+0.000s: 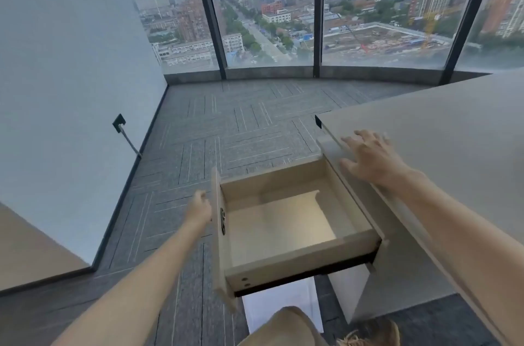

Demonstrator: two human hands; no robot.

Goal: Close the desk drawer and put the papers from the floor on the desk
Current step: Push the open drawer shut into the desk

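Observation:
The light wooden desk drawer (286,257) is pulled far out to the left of the desk (453,130) and is empty inside. My left hand (200,208) is against the outer face of the drawer front (217,232), fingers curled loosely, holding nothing. My right hand (368,157) lies flat with spread fingers on the desk's left edge, above the drawer. White papers (280,307) lie on the carpet under the open drawer, partly hidden by the drawer and my knee.
Grey striped carpet (226,130) stretches to tall windows (266,11) at the far side. A white wall (65,90) with a black socket and cable (120,126) runs along the left. My knee and shoe (371,331) are at the bottom.

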